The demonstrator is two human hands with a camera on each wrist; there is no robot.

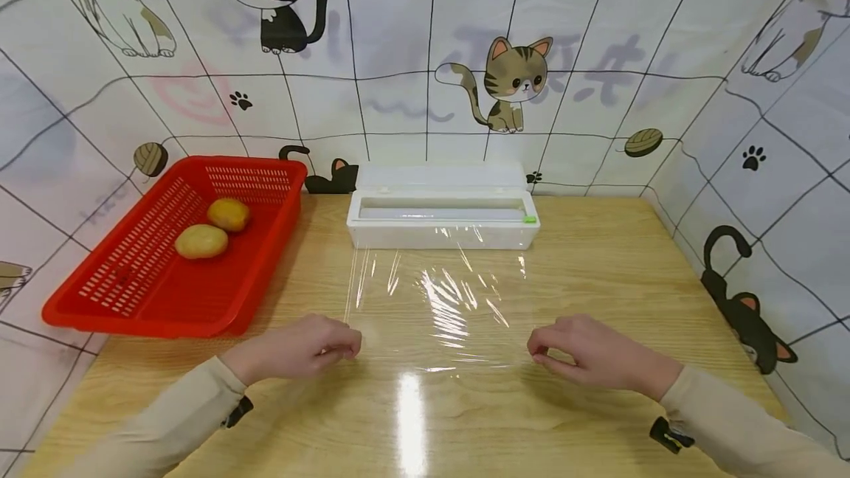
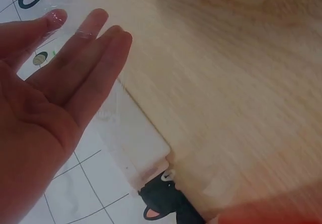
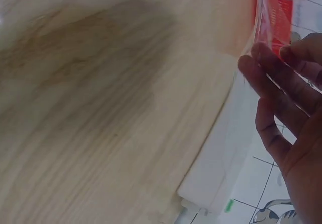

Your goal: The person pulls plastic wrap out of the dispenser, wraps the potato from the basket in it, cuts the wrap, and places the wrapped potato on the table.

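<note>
A sheet of clear plastic wrap stretches over the wooden table from the white wrap dispenser toward me. My left hand pinches the sheet's near left corner, while my right hand pinches the near right one. The dispenser's lid stands raised at the back, showing the roll inside. A small green slider sits at the right end of its front edge. In the left wrist view, film crosses the left fingers. Film meets the right fingertips in the right wrist view.
At the left stands a red plastic basket with slotted sides. Two potatoes lie in it, a paler one and a darker one. Cat-patterned sheeting rises behind the wooden table and on both sides.
</note>
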